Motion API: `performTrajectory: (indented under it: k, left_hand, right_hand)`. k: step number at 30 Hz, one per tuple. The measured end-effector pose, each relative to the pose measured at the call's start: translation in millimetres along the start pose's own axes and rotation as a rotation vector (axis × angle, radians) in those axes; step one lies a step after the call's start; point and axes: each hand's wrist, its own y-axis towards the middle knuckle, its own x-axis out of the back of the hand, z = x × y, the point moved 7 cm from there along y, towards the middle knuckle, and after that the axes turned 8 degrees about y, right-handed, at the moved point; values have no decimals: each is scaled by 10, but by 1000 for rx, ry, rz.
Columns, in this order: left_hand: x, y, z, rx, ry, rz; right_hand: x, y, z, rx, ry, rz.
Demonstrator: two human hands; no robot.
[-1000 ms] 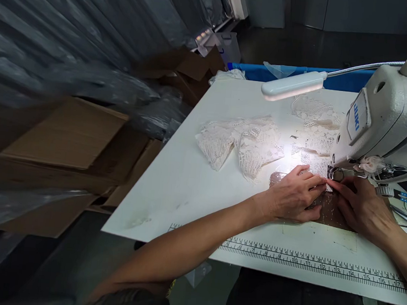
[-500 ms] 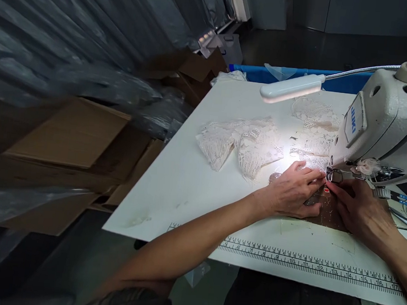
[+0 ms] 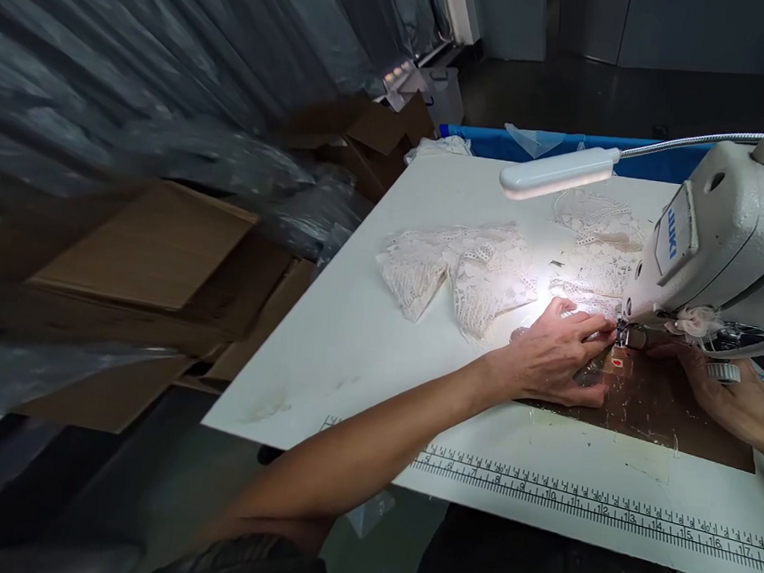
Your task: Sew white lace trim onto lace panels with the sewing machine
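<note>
The presser foot [image 3: 622, 332] of a white sewing machine [image 3: 728, 228] comes down at the right. My left hand [image 3: 560, 356] lies just left of it, fingers spread and pressing on the work, fingertips almost at the foot. White lace fabric [image 3: 590, 269] stretches behind that hand, brightly lit, its edge close to the foot. My right hand [image 3: 730, 393] reaches in beneath the machine head from the right; its fingertips are hidden behind machine parts. Below both hands is a brown plate [image 3: 665, 414] with thread scraps on it.
More white lace [image 3: 483, 273] is folded on the white table [image 3: 363, 347]. A lamp [image 3: 559, 173] hangs over it on a flexible neck. A printed ruler scale [image 3: 577, 504] runs along the front edge. Cardboard boxes [image 3: 151, 248] and plastic wrap stand left of the table.
My right hand has moved right and back, away from the front of the presser foot, uncovering more of the brown plate. My left hand stays almost in place. The view has shifted slightly.
</note>
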Motion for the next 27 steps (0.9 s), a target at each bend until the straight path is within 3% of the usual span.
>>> performTrajectory:
  k: [5,10,16,20,23,27]
  left_hand:
    - [-21,-13,12,13,-5,-4]
    - [-32,-9,14,28,16,26]
    - [-34,4,7,50,-6,-10]
    - [-52,19,34,74,-19,-51]
    - [-27,122,133,82,17,-77]
    - [41,430,421,139,94,-86]
  right_hand:
    - [-47,-17,48,-103,129,-25]
    - [-94,-99,35,-164,52,-68]
    - [-106,-98,92,-1,-60,-153]
    - [-200,-129,92,-12,-176,-152]
    - [-258,-167,100,-37,-277,-180]
    - [-287,-182,124,-10,-328,-212]
